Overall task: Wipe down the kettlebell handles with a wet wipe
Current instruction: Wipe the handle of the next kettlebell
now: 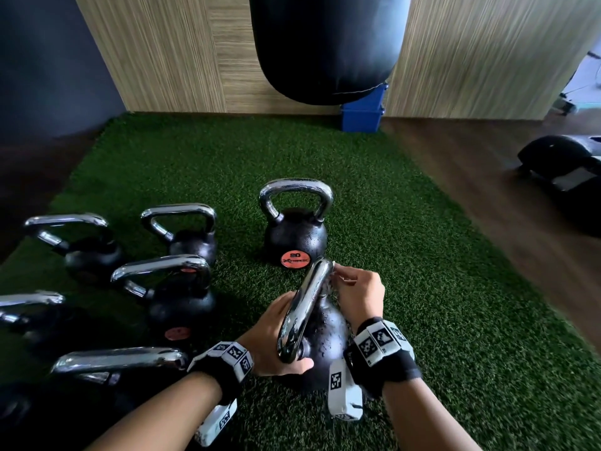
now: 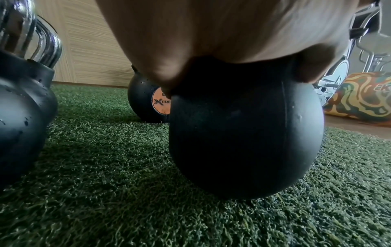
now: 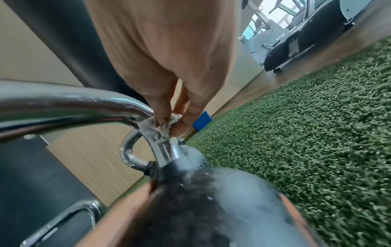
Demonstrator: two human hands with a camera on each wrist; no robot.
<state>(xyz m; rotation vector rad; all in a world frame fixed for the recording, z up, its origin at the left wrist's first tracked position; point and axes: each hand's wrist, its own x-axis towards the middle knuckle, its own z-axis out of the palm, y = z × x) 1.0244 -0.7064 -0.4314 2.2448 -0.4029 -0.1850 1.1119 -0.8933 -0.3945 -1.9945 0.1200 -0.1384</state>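
Observation:
A black kettlebell (image 1: 325,333) with a chrome handle (image 1: 304,307) stands on the green turf just in front of me. My left hand (image 1: 276,340) grips the near end of the handle and the top of the ball (image 2: 245,133). My right hand (image 1: 354,294) pinches a small crumpled white wet wipe (image 3: 160,128) against the far bend of the handle (image 3: 148,117). In the head view the wipe (image 1: 338,278) shows only as a sliver at the fingertips.
Several more chrome-handled kettlebells (image 1: 179,288) stand to the left, and one with an orange label (image 1: 294,236) sits straight ahead. A black punching bag (image 1: 325,43) hangs over the turf's far edge beside a blue box (image 1: 362,113). Wooden floor and gym machines (image 1: 562,164) lie to the right.

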